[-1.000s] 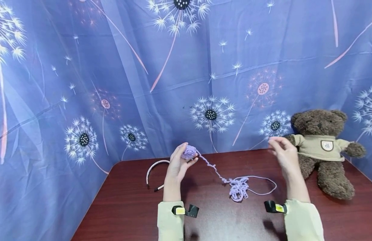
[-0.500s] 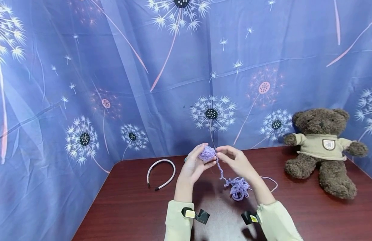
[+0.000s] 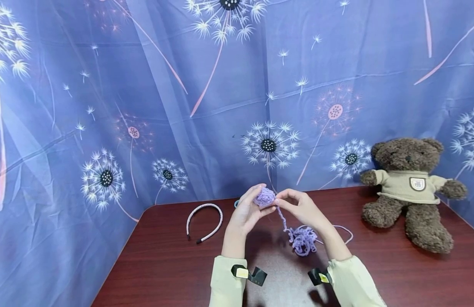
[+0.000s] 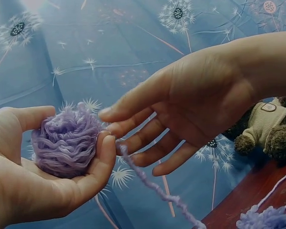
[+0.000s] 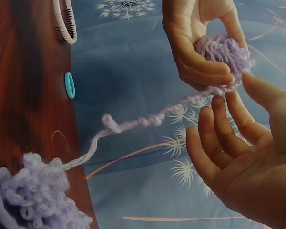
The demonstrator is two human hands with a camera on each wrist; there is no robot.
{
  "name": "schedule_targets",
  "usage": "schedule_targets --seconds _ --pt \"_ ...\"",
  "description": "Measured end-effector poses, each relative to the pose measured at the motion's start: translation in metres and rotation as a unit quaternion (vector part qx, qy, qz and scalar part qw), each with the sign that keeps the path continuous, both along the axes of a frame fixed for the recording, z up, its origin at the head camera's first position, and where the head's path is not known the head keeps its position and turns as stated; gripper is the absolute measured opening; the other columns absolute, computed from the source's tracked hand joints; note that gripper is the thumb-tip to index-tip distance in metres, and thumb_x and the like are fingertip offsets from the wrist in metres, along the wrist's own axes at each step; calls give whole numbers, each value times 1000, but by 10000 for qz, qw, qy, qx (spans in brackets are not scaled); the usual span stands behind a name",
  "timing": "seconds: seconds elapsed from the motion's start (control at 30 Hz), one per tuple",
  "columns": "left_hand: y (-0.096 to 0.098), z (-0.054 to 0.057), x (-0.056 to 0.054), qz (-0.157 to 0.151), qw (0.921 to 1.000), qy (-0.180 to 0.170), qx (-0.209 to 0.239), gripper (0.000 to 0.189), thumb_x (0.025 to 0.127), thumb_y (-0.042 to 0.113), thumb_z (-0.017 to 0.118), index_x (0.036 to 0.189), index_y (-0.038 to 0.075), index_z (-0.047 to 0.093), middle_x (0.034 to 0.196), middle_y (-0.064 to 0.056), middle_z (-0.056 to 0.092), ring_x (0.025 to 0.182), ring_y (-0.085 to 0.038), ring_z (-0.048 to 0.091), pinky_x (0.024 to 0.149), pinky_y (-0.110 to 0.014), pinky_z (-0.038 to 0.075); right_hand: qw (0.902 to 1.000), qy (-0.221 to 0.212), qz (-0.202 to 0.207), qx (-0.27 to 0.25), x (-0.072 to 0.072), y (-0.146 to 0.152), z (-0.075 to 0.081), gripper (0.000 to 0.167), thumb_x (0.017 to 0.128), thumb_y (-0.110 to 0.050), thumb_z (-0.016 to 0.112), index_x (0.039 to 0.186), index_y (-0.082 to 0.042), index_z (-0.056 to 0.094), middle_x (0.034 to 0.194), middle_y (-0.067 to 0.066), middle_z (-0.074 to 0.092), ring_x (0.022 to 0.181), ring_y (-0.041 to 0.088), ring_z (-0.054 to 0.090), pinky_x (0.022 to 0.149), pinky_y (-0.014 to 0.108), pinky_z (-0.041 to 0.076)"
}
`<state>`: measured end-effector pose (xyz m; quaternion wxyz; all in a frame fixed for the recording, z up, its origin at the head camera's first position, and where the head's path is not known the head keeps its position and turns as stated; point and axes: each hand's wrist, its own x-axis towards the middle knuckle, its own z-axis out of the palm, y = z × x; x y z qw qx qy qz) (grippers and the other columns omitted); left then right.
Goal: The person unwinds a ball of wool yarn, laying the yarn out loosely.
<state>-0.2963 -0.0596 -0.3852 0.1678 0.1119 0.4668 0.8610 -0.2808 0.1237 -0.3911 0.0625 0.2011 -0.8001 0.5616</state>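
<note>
A small ball of lilac yarn (image 3: 265, 197) sits in my left hand (image 3: 242, 216), held above the table between thumb and curled fingers. At the ball's right side, my right hand (image 3: 303, 209) pinches the yarn with thumb and index fingertip; its other fingers are spread loosely in the left wrist view. From there a kinked, twisted strand (image 5: 138, 121) runs down to a loose tangle of the same yarn (image 3: 303, 241) on the table. A loop of yarn (image 3: 346, 230) trails out to the right of the tangle, partly behind my right forearm.
A white headband (image 3: 204, 205) with dark tips lies left of my hands on the dark red table (image 3: 164, 256). Behind my left hand is a small turquoise ring (image 5: 70, 86). A brown teddy bear (image 3: 409, 186) in a beige sweater sits at the right, before a blue dandelion-print curtain (image 3: 221, 140).
My right hand has come from beside the bear to the yarn ball. My left hand has carried the ball to the right, uncovering the headband. Over the last half second, both hands barely shift.
</note>
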Motion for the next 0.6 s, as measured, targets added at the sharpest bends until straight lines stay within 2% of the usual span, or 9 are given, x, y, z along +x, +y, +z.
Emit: schedule_targets --seconds 0.13,0.27,0.4,0.5,0.6 --pt "1 -1 0 -104 9999 -8 -11 19 103 17 39 103 21 58 99 0 60 84 -14 63 75 -29 56 10000 -32 29 49 -1 0 -1 18 94 -17 63 101 0 67 96 16 69 80 1 59 75 18 48" --pt "1 -1 -1 -210 9998 0 13 18 103 18 39 106 19 57 98 -1 62 84 -14 64 75 -29 56 10000 5 55 34 0 1 0 17 94 -16 63 100 0 67 97 15 69 83 0 60 78 18 48" --pt "-1 -1 -1 -194 9998 7 0 17 103 18 41 107 18 57 96 -1 62 80 -16 66 75 -30 56 10000 79 -5 -4 1 5 3 17 95 -14 61 99 2 66 93 15 68 83 2 60 78 19 49" --pt "-5 -1 -2 -77 10000 21 -9 17 103 17 41 107 18 58 94 -1 60 78 -17 65 75 -31 56 9998 108 -156 -78 2 10 6 17 95 -12 60 99 4 64 88 8 66 81 2 60 77 19 51" --pt "-11 -1 -4 57 10000 13 53 19 103 17 40 107 18 59 94 -1 60 78 -18 65 76 -32 56 9991 62 -340 -238 3 17 9 18 95 -10 59 99 7 63 84 -7 65 80 -1 61 78 19 53"
